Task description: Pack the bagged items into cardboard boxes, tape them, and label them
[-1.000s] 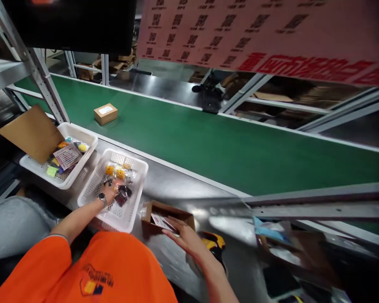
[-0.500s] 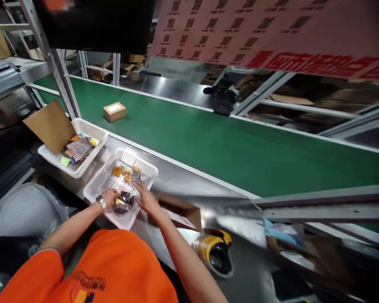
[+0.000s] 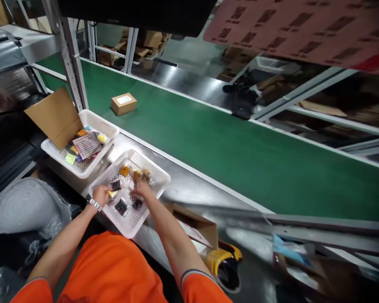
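Note:
A white perforated plastic basket (image 3: 129,229) stands on the metal bench in front of me. At its left side my left hand (image 3: 100,195) is closed on small clear plastic bags (image 3: 115,185) with black and yellow contents. My right hand (image 3: 142,189) reaches into the far part, its fingertips among bags of orange-brown pieces (image 3: 145,173); whether they grip one is unclear. An orange packet (image 3: 124,170) lies near those fingers. Toward the near side rests a bag of black pieces (image 3: 121,206), and another dark bag (image 3: 137,204) sits below my right wrist.
A second white basket (image 3: 82,171) holds colourful packets, a printed card (image 3: 87,145) and an upright cardboard flap (image 3: 55,120). Beyond runs a green conveyor belt (image 3: 208,147) carrying a small carton (image 3: 124,104). Right of me are an open cardboard box (image 3: 208,231) and a yellow-black scanner-like device (image 3: 225,265).
My right hand has moved to the far part of the basket. My left hand has shifted left with the bags, and the near bags now lie spread apart. The camera view has shifted.

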